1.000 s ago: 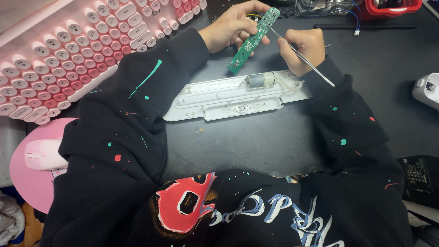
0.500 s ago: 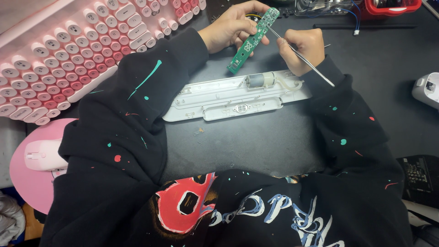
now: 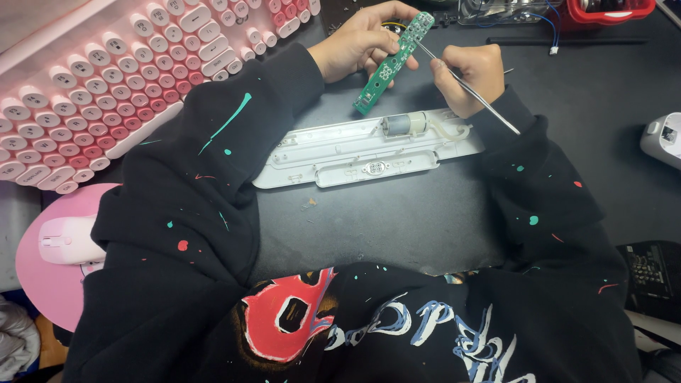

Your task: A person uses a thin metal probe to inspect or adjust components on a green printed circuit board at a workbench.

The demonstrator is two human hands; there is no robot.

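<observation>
Holding a green circuit board [image 3: 394,60] tilted above the tabletop [image 3: 425,220], the left hand [image 3: 358,44] is closed around it. The right hand [image 3: 472,78] pinches a thin metal probe [image 3: 464,86], tip at the board's upper end; the next move calls for a steady, light touch.

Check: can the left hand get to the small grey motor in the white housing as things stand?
Probably not right away. The left hand is gripping the green circuit board, so it is occupied. The motor itself lies uncovered in the white housing, just below the board, nothing over it.
</observation>
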